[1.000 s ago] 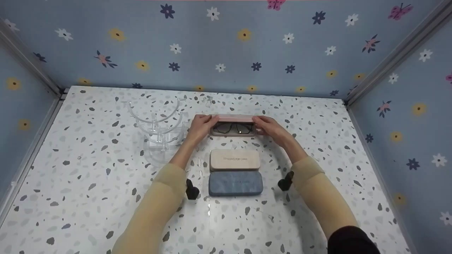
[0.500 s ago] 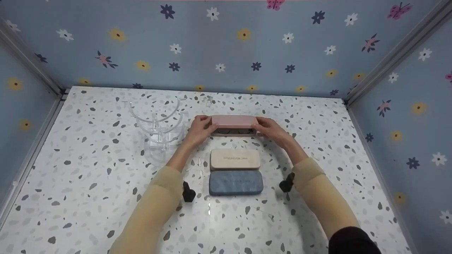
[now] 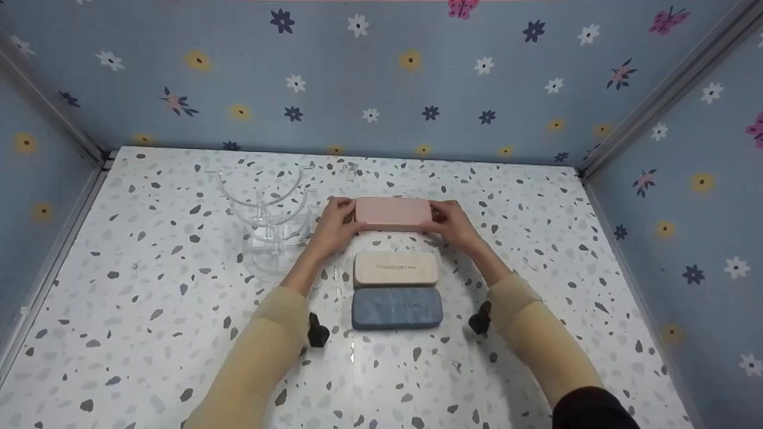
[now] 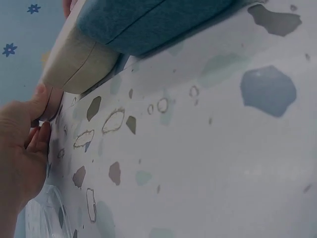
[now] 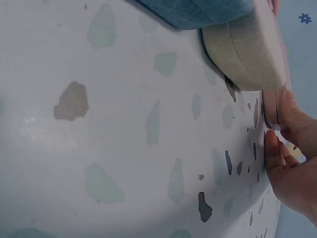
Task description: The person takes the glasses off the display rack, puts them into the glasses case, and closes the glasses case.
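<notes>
A pink glasses case (image 3: 393, 213) lies with its lid down on the speckled table, and the glasses inside are hidden. My left hand (image 3: 335, 223) grips its left end, thumb at the front edge and fingers around the side. At the opposite end my right hand (image 3: 453, 223) holds it the same way. Both wrist views show thumb and fingers at the ends of the pink case, partly hidden behind a cream glasses case (image 4: 74, 62). In the head view the cream case lies just in front of the pink one, with a blue glasses case (image 3: 397, 308) against its near side.
A clear acrylic display stand (image 3: 274, 229) with curved arms stands left of the cases, close to my left forearm. Flower-patterned blue walls (image 3: 381, 77) rise behind and at both sides of the table (image 3: 149, 357).
The pink case's lid has swung down toward me from open, covering the glasses. My thumbs have come down with it to the front edge. The cream and blue cases have stayed put.
</notes>
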A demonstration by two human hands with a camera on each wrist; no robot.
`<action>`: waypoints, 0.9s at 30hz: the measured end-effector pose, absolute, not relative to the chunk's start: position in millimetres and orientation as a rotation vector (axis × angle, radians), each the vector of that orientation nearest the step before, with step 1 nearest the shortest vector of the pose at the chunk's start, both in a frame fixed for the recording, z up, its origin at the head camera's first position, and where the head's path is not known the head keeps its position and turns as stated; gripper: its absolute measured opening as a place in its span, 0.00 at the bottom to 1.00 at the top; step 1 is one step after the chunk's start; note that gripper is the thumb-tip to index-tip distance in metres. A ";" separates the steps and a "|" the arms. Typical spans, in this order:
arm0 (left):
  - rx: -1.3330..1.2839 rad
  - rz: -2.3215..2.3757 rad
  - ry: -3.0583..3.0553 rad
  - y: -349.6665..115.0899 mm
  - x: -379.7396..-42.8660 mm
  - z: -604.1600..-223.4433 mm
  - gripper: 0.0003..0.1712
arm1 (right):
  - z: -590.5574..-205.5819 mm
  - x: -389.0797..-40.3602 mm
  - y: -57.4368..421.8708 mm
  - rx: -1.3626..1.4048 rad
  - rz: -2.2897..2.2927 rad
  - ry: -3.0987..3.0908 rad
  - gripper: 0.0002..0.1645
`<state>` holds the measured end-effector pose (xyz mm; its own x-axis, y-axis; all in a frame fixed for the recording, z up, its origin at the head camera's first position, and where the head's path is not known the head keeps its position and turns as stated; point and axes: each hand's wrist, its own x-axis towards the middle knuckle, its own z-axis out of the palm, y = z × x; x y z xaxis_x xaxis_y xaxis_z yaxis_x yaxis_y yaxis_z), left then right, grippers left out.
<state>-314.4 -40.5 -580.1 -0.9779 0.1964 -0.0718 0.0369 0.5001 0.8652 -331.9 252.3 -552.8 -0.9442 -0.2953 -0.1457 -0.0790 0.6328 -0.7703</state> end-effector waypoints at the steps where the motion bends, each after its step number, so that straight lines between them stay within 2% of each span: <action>1: 0.186 1.474 2.580 -40.0 -314.1 -579.9 0.41 | -553.3 -331.3 251.9 -0.278 -1.192 2.603 0.38; 11: 0.140 1.508 2.579 -36.3 -314.7 -580.6 0.40 | -553.6 -332.5 249.9 -0.329 -1.184 2.615 0.35; 20: 0.111 1.541 2.546 -36.4 -315.8 -585.8 0.44 | -560.8 -338.1 248.7 -0.217 -1.224 2.577 0.44; 24: 0.202 1.499 2.539 -39.0 -313.6 -580.2 0.45 | -561.5 -336.6 251.2 -0.097 -1.281 2.536 0.45; 27: 0.333 1.402 2.591 -40.9 -312.0 -572.4 0.44 | -558.4 -336.5 251.6 -0.107 -1.275 2.541 0.43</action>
<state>-312.0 -40.9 -572.4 -0.9595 0.2776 -0.0479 0.1117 0.5312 0.8399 -336.5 251.6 -558.4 -0.9536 -0.1965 -0.2282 0.0655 0.6044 -0.7940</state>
